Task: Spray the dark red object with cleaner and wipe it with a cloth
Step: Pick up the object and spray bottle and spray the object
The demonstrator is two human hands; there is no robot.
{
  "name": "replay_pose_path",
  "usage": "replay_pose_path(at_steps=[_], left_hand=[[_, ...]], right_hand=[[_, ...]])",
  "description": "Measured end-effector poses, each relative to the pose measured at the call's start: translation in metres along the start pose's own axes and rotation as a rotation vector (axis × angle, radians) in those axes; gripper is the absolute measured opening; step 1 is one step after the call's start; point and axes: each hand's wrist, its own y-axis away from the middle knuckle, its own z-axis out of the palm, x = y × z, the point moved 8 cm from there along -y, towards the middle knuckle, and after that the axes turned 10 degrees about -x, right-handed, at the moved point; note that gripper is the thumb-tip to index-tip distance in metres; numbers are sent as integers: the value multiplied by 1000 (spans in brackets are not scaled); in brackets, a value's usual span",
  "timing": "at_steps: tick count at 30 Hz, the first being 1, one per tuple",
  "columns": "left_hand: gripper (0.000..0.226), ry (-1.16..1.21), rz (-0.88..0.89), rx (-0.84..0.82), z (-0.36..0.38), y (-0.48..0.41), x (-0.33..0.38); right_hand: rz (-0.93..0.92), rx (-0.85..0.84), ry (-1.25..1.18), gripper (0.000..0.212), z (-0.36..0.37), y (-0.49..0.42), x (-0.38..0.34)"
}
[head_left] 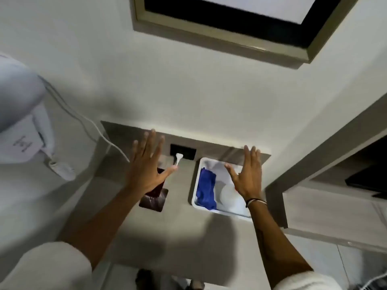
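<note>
A flat dark red object (154,198) lies on the grey counter (182,233), partly hidden under my left hand (146,162), which hovers over it with fingers spread and holds nothing. A white tray (195,181) to the right holds a blue cloth (206,188) and a white rounded item (229,196), perhaps a bottle. My right hand (248,174) is open with fingers apart above the tray's right half and grips nothing.
A black wall socket (188,151) with a white plug (178,158) sits behind the red object. A white cable (92,126) runs left to a white appliance (23,122). A framed dark panel (240,24) hangs above. A shelf unit (335,185) stands right.
</note>
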Motion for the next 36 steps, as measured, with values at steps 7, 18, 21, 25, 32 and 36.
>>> replay_pose_path(at_steps=[7, 18, 21, 25, 32, 36], left_hand=[[103, 8, -5, -170, 53, 29, -15], [130, 27, 99, -500, 64, 39, -33], [118, 106, 75, -488, 56, 37, -35], [112, 219, 39, -447, 52, 39, -38], [113, 469, -54, -375, 44, 59, -71], [107, 570, -52, -323, 40, 70, -83]], right_hand=[[227, 27, -501, 97, 51, 28, 46], [260, -28, -694, 87, 92, 44, 70], [216, 86, -546, 58, 79, 36, 64], [151, 50, -504, 45, 71, 21, 42], [-171, -98, -364, 33, 60, 39, -39], [-254, -430, -646, 40, 83, 69, -95]])
